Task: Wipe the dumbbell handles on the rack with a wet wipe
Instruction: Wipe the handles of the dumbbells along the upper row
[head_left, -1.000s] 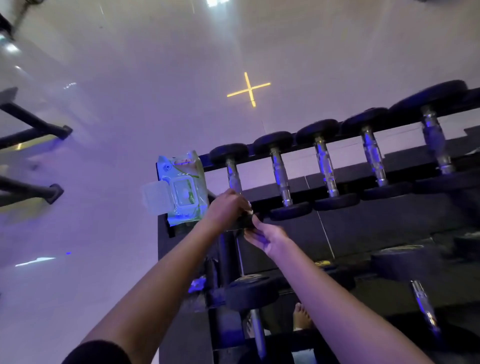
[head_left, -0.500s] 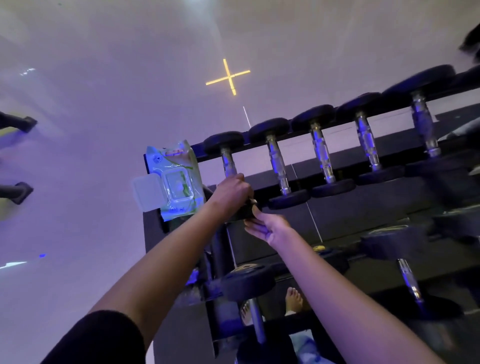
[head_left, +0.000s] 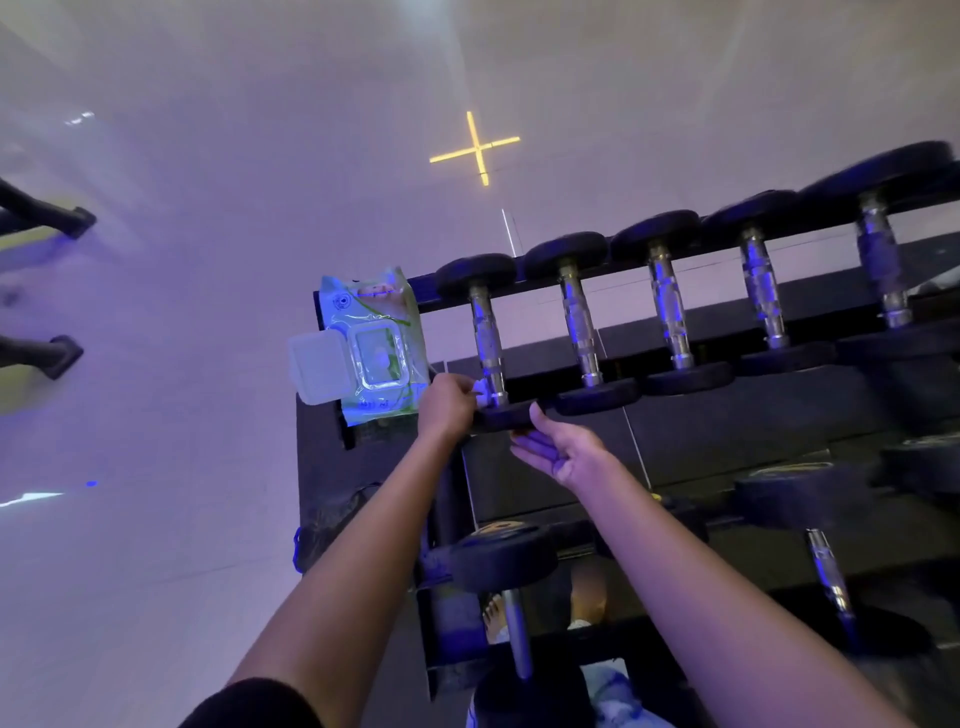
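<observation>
Top tier, leftmost dumbbell (head_left: 475, 274): wet wipe (head_left: 481, 389) on handle (head_left: 488, 338).
Grip: left hand (head_left: 448, 404) pinches wet wipe at handle's near end; right hand (head_left: 563, 449) clasps near head (head_left: 500, 418), thumb above, fingers beneath.

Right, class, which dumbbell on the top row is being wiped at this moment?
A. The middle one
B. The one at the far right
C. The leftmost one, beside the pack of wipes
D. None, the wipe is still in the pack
C: the left hand holds the white wipe against the near end of the leftmost dumbbell, right beside the pack of wipes.
</observation>
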